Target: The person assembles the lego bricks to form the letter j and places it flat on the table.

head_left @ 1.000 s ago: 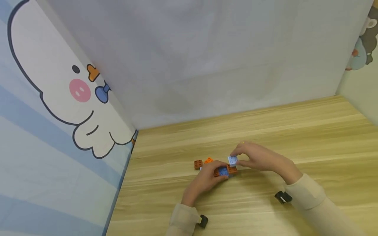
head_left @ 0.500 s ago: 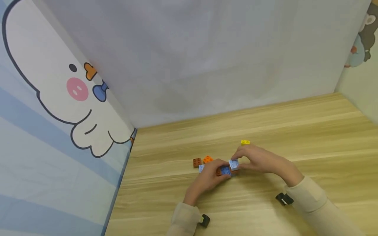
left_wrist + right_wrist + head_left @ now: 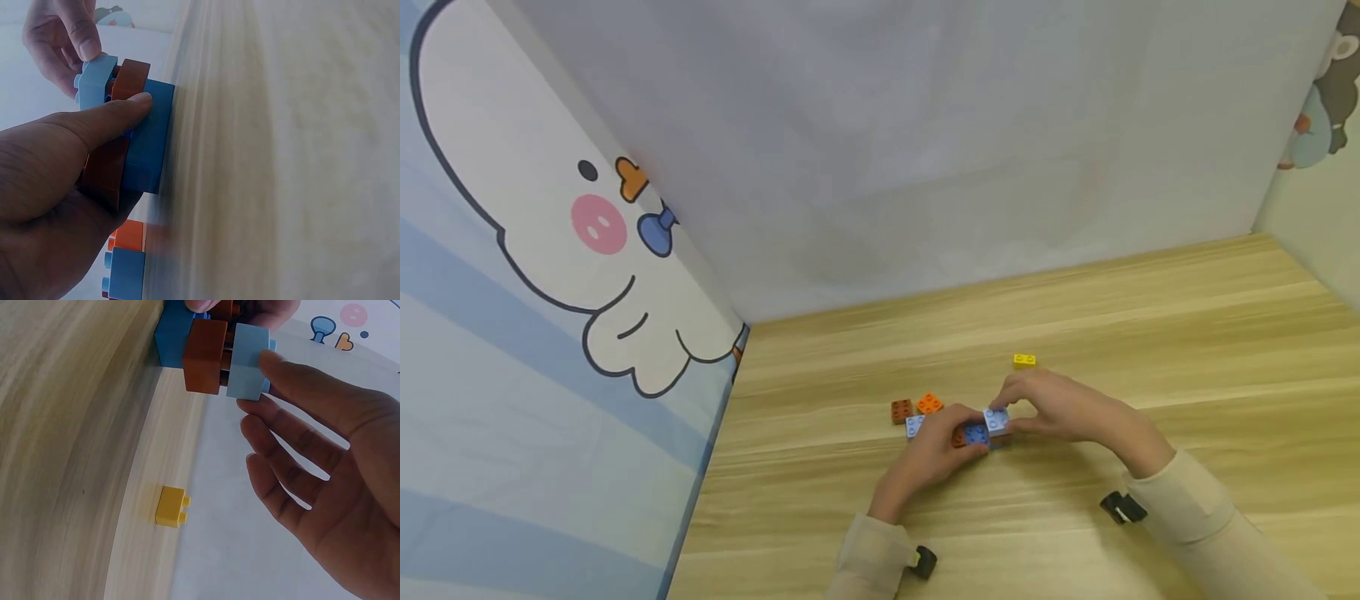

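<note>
My left hand (image 3: 932, 450) grips a stack of toy building bricks, its thumb along the near side. At the bottom of the stack is a blue brick (image 3: 150, 137), with brown bricks (image 3: 205, 356) on top of it at both ends and a blue brick (image 3: 976, 434) between them. Between thumb and fingers, my right hand (image 3: 1063, 408) pinches a light blue brick (image 3: 996, 421) over the right-hand brown one. In the right wrist view a narrow gap with studs shows between these two. The left hand hides part of the stack.
Left of the stack lie a loose brown brick (image 3: 902, 411), an orange brick (image 3: 929, 403) and another light blue brick (image 3: 914, 426), partly behind the left hand. A yellow brick (image 3: 1024, 361) stands beyond the right hand. A pale wall (image 3: 1000, 167) rises behind the wooden table (image 3: 820, 500).
My right hand has brought the light blue brick down onto the right end of the stack. The yellow brick and the loose light blue one have come into fuller view. The left hand keeps its grip.
</note>
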Demonstrator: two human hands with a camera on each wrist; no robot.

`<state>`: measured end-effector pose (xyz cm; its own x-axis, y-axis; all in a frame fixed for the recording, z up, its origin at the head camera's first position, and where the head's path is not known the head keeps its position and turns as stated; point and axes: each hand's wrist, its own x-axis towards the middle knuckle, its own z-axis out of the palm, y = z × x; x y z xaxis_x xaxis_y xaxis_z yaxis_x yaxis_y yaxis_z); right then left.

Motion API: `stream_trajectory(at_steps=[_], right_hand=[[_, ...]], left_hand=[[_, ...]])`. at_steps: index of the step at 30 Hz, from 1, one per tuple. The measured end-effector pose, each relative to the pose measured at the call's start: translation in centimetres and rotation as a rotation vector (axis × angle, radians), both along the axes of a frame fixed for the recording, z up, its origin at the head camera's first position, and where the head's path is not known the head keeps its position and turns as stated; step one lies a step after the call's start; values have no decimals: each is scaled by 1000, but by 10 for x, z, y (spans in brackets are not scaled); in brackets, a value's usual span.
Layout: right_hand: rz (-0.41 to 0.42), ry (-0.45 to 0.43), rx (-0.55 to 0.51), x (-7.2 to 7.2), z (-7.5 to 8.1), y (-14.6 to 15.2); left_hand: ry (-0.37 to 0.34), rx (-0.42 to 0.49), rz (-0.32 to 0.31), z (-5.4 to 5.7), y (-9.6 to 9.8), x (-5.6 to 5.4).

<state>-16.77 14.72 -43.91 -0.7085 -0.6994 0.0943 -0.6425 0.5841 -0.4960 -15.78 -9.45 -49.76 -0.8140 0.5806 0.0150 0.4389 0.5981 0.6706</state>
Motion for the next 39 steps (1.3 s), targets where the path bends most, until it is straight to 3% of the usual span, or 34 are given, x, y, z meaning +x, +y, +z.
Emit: stream_trajectory(at_steps=[10,24,39], right_hand=[[-16,1,17,1,1,-4],[-22,54,46,-1,3,-8],[24,18,37,0,5,-3]], left_hand=[[-44,19,12,-3,-1,-1],[-23,31,8,-2,-2,-3],[12,13,-15,-4,1,2]])
